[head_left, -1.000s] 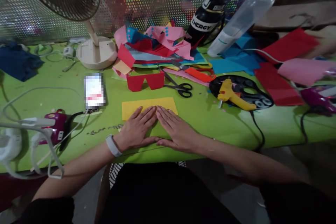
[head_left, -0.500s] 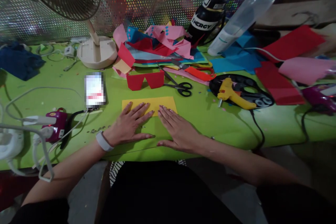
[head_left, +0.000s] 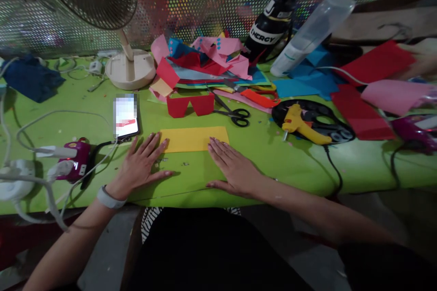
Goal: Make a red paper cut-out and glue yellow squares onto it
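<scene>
A yellow rectangle of paper or felt [head_left: 189, 139] lies flat on the green table [head_left: 191, 177]. My left hand [head_left: 141, 163] is open, its fingertips touching the sheet's left end. At the right end, the fingers of my right hand [head_left: 234, 166] lie flat and stretched out over the lower corner. Just beyond the sheet is a red cut-out shaped like a pair of glasses [head_left: 190, 105]. Beside it rest black-handled scissors [head_left: 239, 116], their blades pointing away from me. Neither hand has anything gripped in it.
A yellow glue gun [head_left: 303, 125] sits on a black palette-shaped tray [head_left: 327, 109] to the right. Coloured scraps [head_left: 211, 57] are piled behind. A phone [head_left: 126, 116], plugged-in cables, a purple power adapter [head_left: 77, 159] and a fan [head_left: 131, 70] occupy the left. A black bottle [head_left: 266, 29] stands behind.
My left hand has slid leftward from the middle of the yellow sheet to its left end, uncovering most of it. My right hand stays nearly where it was.
</scene>
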`<state>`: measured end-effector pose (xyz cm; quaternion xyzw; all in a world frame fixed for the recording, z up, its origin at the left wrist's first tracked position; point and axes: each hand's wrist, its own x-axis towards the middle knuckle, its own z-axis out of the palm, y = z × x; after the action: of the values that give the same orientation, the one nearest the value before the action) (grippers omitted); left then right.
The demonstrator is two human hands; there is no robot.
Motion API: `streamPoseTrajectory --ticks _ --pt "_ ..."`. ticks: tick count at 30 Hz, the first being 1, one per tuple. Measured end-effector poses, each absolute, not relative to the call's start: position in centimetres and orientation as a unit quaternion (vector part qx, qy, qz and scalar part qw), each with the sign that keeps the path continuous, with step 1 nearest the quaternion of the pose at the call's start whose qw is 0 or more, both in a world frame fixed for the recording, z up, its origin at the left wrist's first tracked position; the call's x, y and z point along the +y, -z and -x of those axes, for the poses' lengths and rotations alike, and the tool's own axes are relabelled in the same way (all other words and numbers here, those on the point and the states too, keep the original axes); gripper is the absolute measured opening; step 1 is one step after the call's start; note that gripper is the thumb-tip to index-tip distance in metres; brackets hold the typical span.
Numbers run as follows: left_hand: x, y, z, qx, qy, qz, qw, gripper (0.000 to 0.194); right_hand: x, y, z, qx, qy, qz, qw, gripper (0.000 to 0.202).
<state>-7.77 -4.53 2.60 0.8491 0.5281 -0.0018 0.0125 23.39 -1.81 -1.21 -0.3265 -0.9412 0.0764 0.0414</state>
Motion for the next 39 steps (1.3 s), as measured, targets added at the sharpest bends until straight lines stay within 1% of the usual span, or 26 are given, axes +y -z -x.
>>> streamPoseTrajectory --ticks 5,7,10,13,16,17,20,23,29,34,37,39 --pt "-4.4 -2.8 8.0 0.54 -0.033 -0.841 0.015 0.072 -1.4 0.6 -23.5 -0.94 -0.081 0.33 0.037 0.095" --pt "-4.0 -3.3 7.3 0.551 -0.059 -0.832 0.008 0.065 -1.1 -0.1 -23.2 -0.939 -0.072 0.334 0.049 0.086" --pt "-3.0 -4.2 5.7 0.552 -0.098 -0.828 0.016 0.051 -0.4 -1.4 -22.4 -0.931 -0.055 0.347 0.102 0.065" --pt "-1.8 -4.6 4.0 0.53 -0.094 -0.841 0.052 0.035 0.8 -2.5 -21.4 -0.922 -0.061 0.355 0.142 0.043" --pt "-0.3 -4.6 3.0 0.505 -0.062 -0.851 0.131 0.019 2.5 -2.7 -20.4 -0.918 -0.111 0.355 0.134 0.03" --pt "0.1 -4.5 2.8 0.501 -0.061 -0.85 0.154 0.017 3.0 -2.6 -20.2 -0.916 -0.134 0.356 0.125 0.027" --pt "1.1 -4.3 2.8 0.487 -0.06 -0.848 0.198 0.015 4.2 -2.2 -19.6 -0.906 -0.192 0.364 0.101 0.021" --pt "1.3 -4.2 3.1 0.491 -0.054 -0.848 0.19 0.014 4.5 -1.8 -19.5 -0.892 -0.219 0.384 0.098 0.018" --pt "0.3 -4.1 3.5 0.539 -0.031 -0.835 0.102 0.026 4.6 -1.8 -19.5 -0.874 -0.246 0.408 0.094 0.016" --pt "-0.1 -3.1 3.8 0.553 -0.028 -0.832 0.009 0.034 4.7 -2.2 -19.2 -0.867 -0.251 0.423 0.081 0.015" --pt "-0.2 -2.7 4.2 0.557 -0.028 -0.83 -0.023 0.034 4.7 -2.4 -19.2 -0.866 -0.254 0.423 0.079 0.015" --pt "-0.3 -2.8 4.6 0.564 -0.026 -0.825 -0.026 0.035 4.7 -2.4 -19.2 -0.866 -0.256 0.422 0.079 0.015"
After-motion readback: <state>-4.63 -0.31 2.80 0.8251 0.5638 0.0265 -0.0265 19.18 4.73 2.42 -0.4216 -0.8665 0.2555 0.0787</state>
